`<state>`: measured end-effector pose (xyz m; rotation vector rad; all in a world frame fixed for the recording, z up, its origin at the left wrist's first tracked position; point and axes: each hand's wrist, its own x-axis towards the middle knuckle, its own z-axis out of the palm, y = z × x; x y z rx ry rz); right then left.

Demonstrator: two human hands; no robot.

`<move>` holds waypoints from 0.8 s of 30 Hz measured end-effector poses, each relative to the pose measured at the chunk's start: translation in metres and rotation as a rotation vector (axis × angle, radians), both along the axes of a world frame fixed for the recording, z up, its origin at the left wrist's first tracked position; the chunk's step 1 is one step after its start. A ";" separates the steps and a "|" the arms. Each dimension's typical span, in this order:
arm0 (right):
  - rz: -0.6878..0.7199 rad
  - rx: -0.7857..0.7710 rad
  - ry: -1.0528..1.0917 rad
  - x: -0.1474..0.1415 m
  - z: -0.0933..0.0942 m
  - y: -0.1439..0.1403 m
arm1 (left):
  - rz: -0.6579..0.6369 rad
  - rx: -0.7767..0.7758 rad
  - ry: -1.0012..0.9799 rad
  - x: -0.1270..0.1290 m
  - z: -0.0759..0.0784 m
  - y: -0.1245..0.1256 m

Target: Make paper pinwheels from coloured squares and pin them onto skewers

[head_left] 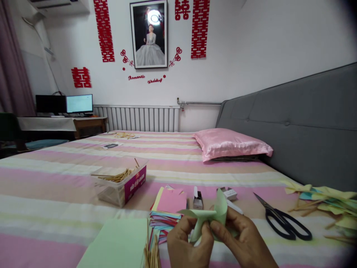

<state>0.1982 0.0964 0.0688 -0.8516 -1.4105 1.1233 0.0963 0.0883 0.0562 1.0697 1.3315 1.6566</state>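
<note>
My left hand (185,243) and my right hand (240,238) together pinch a folded light green paper pinwheel (214,212) just above the striped bed sheet (55,193). Both thumbs press at its middle. Just behind the hands lies a stack of coloured paper squares (169,210) with a pink sheet on top. A stapler (197,199) rests beside the stack. A light green sheet (117,242) lies to the left, with wooden sticks (150,253) at its right edge.
A clear plastic box of wooden sticks (122,182) stands at the left. Black scissors (281,219) lie to the right, and finished paper pinwheels (329,204) sit at the right edge. A pink pillow (231,143) rests against the grey headboard (301,119).
</note>
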 end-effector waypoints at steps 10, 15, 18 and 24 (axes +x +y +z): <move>0.012 -0.009 0.008 0.001 0.003 -0.003 | 0.037 0.041 0.024 0.002 -0.002 0.001; 0.015 -0.031 0.019 0.003 0.002 -0.002 | 0.077 0.041 0.120 0.003 -0.013 0.004; 0.022 -0.045 0.022 0.005 0.003 -0.001 | 0.000 0.060 0.096 0.002 -0.015 0.006; -0.071 -0.098 0.035 0.007 -0.002 0.005 | -0.229 0.038 -0.169 -0.001 -0.005 0.008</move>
